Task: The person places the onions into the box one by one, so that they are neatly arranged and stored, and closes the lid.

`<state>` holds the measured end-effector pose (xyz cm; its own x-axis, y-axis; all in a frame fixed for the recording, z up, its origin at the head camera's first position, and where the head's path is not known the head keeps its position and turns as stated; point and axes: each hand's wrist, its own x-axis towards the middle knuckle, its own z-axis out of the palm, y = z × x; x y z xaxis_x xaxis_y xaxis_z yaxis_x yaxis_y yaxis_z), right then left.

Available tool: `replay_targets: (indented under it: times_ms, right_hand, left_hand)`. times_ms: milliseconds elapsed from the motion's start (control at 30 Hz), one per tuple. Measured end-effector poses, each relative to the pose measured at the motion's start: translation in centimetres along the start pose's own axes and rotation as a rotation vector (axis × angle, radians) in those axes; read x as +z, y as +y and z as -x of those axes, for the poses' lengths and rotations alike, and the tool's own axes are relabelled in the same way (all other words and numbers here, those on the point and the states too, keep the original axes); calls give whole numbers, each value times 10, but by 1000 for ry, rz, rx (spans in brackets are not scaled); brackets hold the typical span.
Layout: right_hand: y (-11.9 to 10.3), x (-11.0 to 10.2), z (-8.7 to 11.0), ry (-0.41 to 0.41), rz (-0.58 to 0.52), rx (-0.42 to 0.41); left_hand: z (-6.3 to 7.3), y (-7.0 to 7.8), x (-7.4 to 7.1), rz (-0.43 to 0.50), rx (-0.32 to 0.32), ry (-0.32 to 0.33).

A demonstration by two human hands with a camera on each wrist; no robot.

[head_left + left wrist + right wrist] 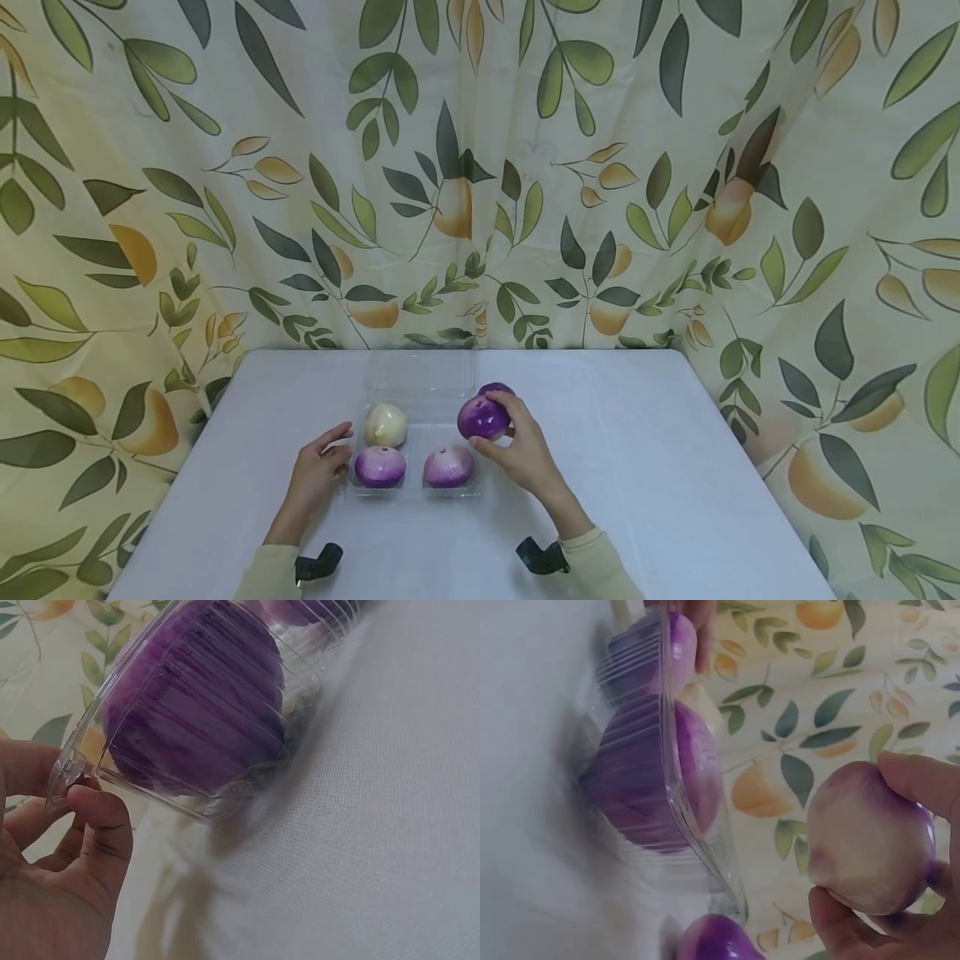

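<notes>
A clear plastic clamshell box [415, 482] lies on the table with its lid laid back. Inside are a pale onion [386, 426] at back left, a purple onion [380, 467] at front left and another purple onion [449, 467] at front right. My left hand [318, 467] pinches the box's left rim [69, 771] between thumb and fingers. Over the back right of the box, my right hand [531, 458] grips a purple onion [482, 417], whose pale side faces the right wrist camera. Partly hidden behind it, one more purple onion [497, 388] sits just right of the box.
A white cloth covers the table [637, 467]. Behind and beside it hangs a curtain [525, 183] printed with leaves and fruit. Dark wrist mounts [318, 563] show at both sleeves.
</notes>
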<state>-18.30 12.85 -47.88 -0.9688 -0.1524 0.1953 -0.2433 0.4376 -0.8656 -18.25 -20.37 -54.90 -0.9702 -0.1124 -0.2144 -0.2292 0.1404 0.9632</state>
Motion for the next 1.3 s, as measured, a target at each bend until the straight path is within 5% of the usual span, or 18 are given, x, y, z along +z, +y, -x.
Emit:
replay_targets:
  times_ms: [600, 1300]
  right_hand:
    - [10, 22, -16, -73, 99, -65]
    - [15, 48, -42, -135, 148, -36]
  left_hand:
    - [-3, -2, 0, 18, 13, -2]
    - [-1, 2, 0, 13, 9, 0]
